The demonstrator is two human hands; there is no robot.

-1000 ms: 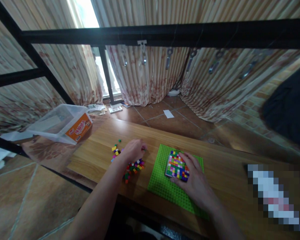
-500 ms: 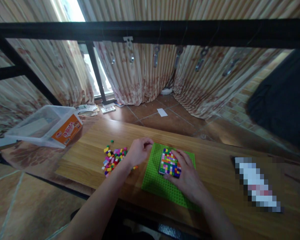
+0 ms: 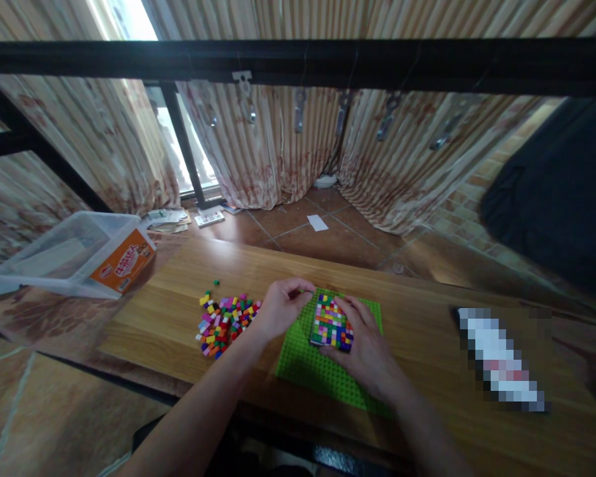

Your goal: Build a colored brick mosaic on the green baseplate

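Head view has the left hand (image 3: 281, 308) at the far left corner of the green baseplate (image 3: 322, 371), fingers pinched together, probably on one tiny brick, though it's too small to really tell. The right hand (image 3: 365, 344) lies flat against the multicolored brick block (image 3: 332, 322), fingers spread along its right side and pressing it down. That block sits on the far half of the baseplate, near the middle of the surface (image 3: 417, 331). The loose brick pile (image 3: 224, 316) is just left of the baseplate. Tip, I'd say: keep the block braced, line the studs up first, then push straight down so neighbors don't pop.
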